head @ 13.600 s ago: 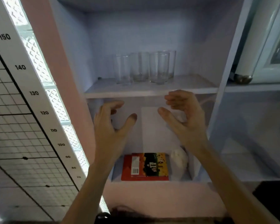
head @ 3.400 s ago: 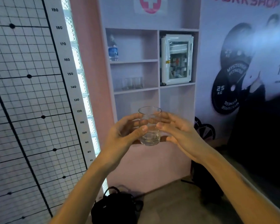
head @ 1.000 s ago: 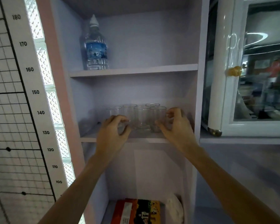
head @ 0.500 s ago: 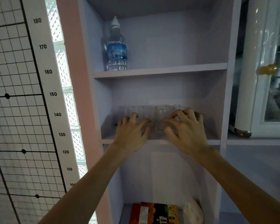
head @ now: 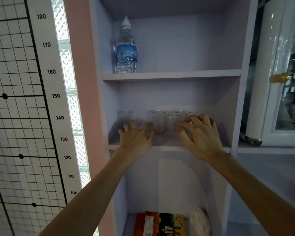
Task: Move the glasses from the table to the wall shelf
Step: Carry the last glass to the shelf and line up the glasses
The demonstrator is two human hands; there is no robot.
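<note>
Bare forearms came up from below, and both hands were at the front of the wall shelf [head: 169,145]. Left hand [head: 136,139] sat low, palm down, fingers fanned wide across the shelf board, gripping nothing. Right hand [head: 198,135] was a touch higher and further in, fingers curled and spread, also with nothing closed inside them. Whether its fingertips [head: 179,124] actually brushed glass, I could not tell; they looked right up against it.

Between the two hands stood the front glass [head: 171,126], upright, long axis vertical, on the shelf board just ahead of the right thumb and to the right of the left thumb. That was the relation that mattered: the glass lay straight ahead and between the hands, with the right hand clearly nearer. My read was that it was down and both hands were free to leave.

Behind it, the second glass [head: 157,120] stood just left, the back glass [head: 182,112] peeked over the rim line, and a rim [head: 193,114] showed above the right knuckles, its body hidden. Well off to the left stood the lone glass [head: 125,116], behind the left fingers, apart from the cluster. The risk, as I judged it, was a curled right finger catching a rim on the way out.

One level up, a water bottle [head: 126,48] stood at the left.
</note>
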